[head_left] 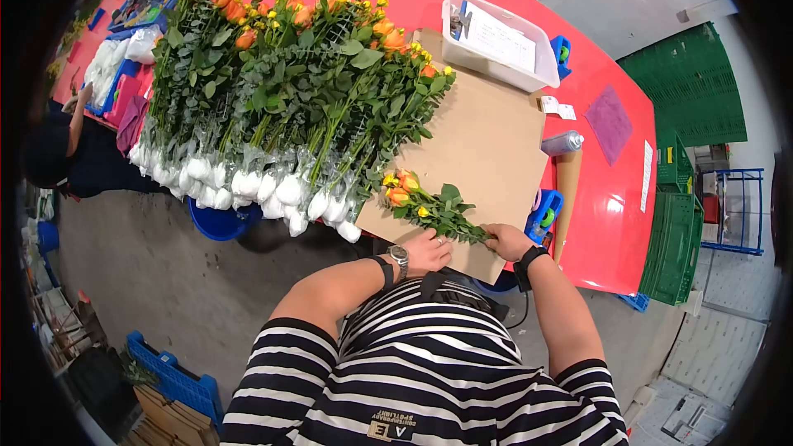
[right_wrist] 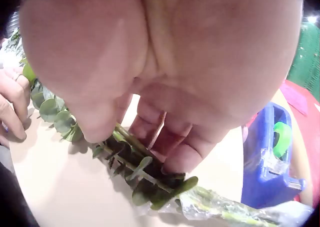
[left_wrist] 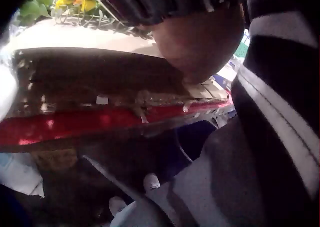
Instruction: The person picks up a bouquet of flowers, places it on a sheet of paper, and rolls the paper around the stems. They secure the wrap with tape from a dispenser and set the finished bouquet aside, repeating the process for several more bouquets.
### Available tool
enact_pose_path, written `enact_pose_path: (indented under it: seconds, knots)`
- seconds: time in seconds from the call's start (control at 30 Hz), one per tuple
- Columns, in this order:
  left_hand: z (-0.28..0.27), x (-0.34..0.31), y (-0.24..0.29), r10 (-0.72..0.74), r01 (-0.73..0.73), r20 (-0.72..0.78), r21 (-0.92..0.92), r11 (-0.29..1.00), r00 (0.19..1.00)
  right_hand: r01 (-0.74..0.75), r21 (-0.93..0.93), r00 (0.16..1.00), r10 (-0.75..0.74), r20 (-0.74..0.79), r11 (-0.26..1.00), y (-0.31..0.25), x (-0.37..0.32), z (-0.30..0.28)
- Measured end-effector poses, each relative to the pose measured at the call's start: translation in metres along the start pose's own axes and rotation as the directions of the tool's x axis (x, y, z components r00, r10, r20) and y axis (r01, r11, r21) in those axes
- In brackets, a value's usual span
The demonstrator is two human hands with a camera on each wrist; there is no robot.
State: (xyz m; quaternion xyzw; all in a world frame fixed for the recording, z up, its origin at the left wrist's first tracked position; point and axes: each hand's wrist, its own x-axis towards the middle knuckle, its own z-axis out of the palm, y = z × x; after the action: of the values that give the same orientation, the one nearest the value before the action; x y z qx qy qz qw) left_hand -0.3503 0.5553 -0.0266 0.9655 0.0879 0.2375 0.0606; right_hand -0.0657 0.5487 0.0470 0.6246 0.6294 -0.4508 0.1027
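A small bouquet (head_left: 429, 205) of orange roses, yellow blooms and green leaves lies slantwise on the cardboard sheet (head_left: 487, 144). My right hand (head_left: 505, 241) holds its leafy stems (right_wrist: 122, 157) between thumb and fingers. Clear wrap covers the stem ends in the right wrist view. Close by the bouquet's near side, my left hand (head_left: 429, 253) rests at the cardboard with its fingers loosely bent and nothing in them. Only the base of this hand (left_wrist: 195, 49) shows in the left wrist view; its fingers are hidden there.
Several finished bouquets (head_left: 289, 99) with white-wrapped ends fill the red table's left side. A blue tape dispenser (head_left: 543, 213) stands right of my right hand, near a spray can (head_left: 563, 144) and a paper roll (head_left: 568, 190). Behind the cardboard is a white bin (head_left: 500, 62). Another person (head_left: 78, 149) stands left.
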Motion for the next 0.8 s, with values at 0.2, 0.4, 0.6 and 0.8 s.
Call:
enact_pose_path:
  seconds: [0.2,0.4,0.6,0.8]
  knots:
    - [-0.027,0.014,-0.004,0.026,-0.004,0.206,-0.107,0.994,0.978,0.037,-0.02,0.994,-0.039,-0.099,0.999,-0.003,-0.009,-0.001]
    - [-0.076,0.047,-0.016,-0.244,0.243,-0.099,-0.024,0.97,0.965,0.08,-0.124,0.985,-0.098,-0.139,0.989,-0.012,-0.022,0.0]
    - [-0.049,0.063,-0.032,-0.467,0.48,0.148,-0.069,0.874,0.872,0.144,0.167,0.859,-0.039,-0.511,0.975,0.055,-0.018,0.011]
    - [-0.025,0.099,-0.086,-0.516,0.585,0.544,0.055,0.809,0.662,0.068,0.217,0.301,0.188,-0.935,0.974,0.032,-0.056,0.027]
